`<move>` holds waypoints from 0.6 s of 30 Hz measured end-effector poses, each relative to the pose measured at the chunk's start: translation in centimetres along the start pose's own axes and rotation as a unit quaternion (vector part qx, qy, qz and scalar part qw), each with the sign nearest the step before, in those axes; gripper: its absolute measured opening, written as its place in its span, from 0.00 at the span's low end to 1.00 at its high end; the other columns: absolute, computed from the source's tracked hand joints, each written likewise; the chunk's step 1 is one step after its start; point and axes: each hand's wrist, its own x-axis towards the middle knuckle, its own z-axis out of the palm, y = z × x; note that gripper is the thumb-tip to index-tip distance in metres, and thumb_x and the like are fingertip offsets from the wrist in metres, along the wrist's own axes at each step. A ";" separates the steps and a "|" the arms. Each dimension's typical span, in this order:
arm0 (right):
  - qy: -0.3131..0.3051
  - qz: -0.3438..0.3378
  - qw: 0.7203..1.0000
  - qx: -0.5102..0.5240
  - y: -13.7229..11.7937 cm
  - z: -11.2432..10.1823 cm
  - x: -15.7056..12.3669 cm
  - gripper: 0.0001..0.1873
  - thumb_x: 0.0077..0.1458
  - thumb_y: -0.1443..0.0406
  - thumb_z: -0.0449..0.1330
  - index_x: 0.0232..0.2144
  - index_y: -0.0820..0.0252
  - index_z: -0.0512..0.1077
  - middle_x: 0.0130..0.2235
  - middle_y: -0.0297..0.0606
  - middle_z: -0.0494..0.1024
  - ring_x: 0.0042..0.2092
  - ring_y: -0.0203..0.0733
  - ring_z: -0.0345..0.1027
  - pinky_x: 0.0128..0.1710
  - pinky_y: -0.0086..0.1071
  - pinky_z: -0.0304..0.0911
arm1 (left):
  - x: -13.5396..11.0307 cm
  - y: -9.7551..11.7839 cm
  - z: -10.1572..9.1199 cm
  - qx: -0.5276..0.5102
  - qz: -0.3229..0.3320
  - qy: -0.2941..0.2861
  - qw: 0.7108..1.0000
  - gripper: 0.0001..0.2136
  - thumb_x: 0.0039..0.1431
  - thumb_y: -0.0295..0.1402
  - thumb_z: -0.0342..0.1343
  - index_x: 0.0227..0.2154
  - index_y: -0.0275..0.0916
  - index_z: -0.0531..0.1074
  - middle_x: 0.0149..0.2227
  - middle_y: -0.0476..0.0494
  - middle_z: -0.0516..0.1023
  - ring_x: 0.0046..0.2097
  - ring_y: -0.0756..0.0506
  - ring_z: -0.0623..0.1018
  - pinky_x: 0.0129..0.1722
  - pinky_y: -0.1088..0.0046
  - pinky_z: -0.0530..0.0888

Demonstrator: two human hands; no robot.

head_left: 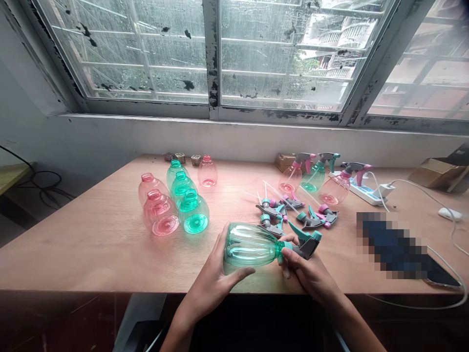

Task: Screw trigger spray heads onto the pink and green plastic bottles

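Note:
A clear green spray bottle (pixel 249 244) lies sideways between my hands, above the near edge of the table. My left hand (pixel 220 274) cups its base, with the thumb along the underside. At the neck, the fingers of my right hand (pixel 300 264) pinch the turquoise collar. The grey and turquoise trigger head (pixel 308 242) sits on the neck and points right; whether it is fully threaded cannot be seen. Just behind, a pile of loose trigger heads (pixel 273 212) with thin tubes lies on the table.
Pink bottles (pixel 161 215) and green bottles (pixel 194 212) without heads stand at left. At the back right are bottles with heads (pixel 335 188), a power strip (pixel 366 190), cables and a cardboard box (pixel 436 173). A phone (pixel 441 271) lies right, partly blurred. Windows rise behind the table (pixel 91 234).

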 end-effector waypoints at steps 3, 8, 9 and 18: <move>0.000 -0.002 1.000 -0.005 -0.1 0.1 0.0 0.17 0.62 0.52 0.67 0.43 0.56 0.70 0.24 0.29 0.75 0.25 0.38 0.65 0.32 0.33 0.54 | 0.0 0.0 0.0 -0.002 0.002 0.003 1.000 0.47 0.60 0.47 0.66 0.74 0.46 0.44 0.75 0.40 0.52 0.75 0.33 0.53 0.74 0.52 0.52; -0.002 -0.004 1.000 -0.003 -0.1 0.1 0.0 0.17 0.61 0.52 0.67 0.42 0.57 0.70 0.24 0.29 0.76 0.24 0.37 0.64 0.32 0.34 0.54 | 0.1 -0.1 0.1 -0.009 0.004 0.004 1.000 0.46 0.60 0.46 0.66 0.74 0.46 0.44 0.75 0.39 0.53 0.74 0.32 0.54 0.73 0.51 0.53; -0.002 -0.004 1.000 -0.002 -0.1 0.1 0.0 0.17 0.62 0.52 0.67 0.42 0.57 0.70 0.24 0.29 0.76 0.24 0.37 0.64 0.32 0.34 0.53 | 0.1 -0.1 0.1 -0.009 0.005 0.003 1.000 0.46 0.60 0.46 0.66 0.74 0.46 0.44 0.75 0.39 0.53 0.74 0.32 0.54 0.73 0.51 0.53; 0.001 -0.004 1.000 -0.010 0.0 0.1 0.0 0.17 0.62 0.52 0.66 0.43 0.57 0.70 0.24 0.29 0.76 0.24 0.36 0.64 0.31 0.33 0.53 | 0.1 -0.2 0.0 -0.004 0.008 -0.001 1.000 0.46 0.61 0.45 0.65 0.74 0.46 0.44 0.75 0.39 0.52 0.75 0.33 0.53 0.74 0.52 0.52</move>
